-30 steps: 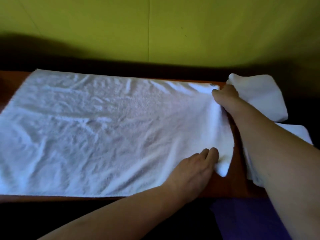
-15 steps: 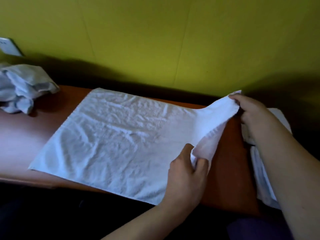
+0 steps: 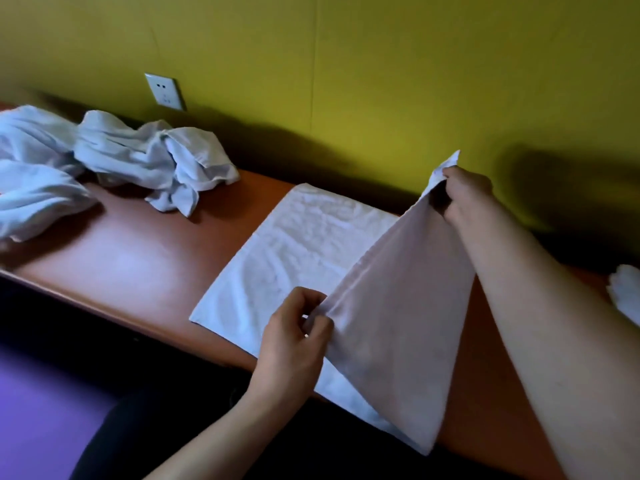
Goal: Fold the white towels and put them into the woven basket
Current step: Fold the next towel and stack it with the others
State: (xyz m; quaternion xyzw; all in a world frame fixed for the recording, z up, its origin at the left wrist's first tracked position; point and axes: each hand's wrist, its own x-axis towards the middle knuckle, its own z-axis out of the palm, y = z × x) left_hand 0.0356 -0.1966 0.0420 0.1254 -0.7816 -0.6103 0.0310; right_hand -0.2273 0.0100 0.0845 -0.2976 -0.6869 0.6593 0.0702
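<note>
There is one view only, from a camera worn on the person's head. It looks forward and down, tilted so that the table (image 3: 145, 265) runs slantwise from the upper left to the lower right. The lens is wide and bends the edges of the scene. It sits close: both forearms enter from the bottom and right edges, and the left hand (image 3: 294, 341) and right hand (image 3: 464, 195) fill the near middle. Beyond the table it faces a yellow-green wall (image 3: 381, 81) with a socket (image 3: 165, 91). The lower left corner takes in purple floor (image 3: 38, 410).
</note>
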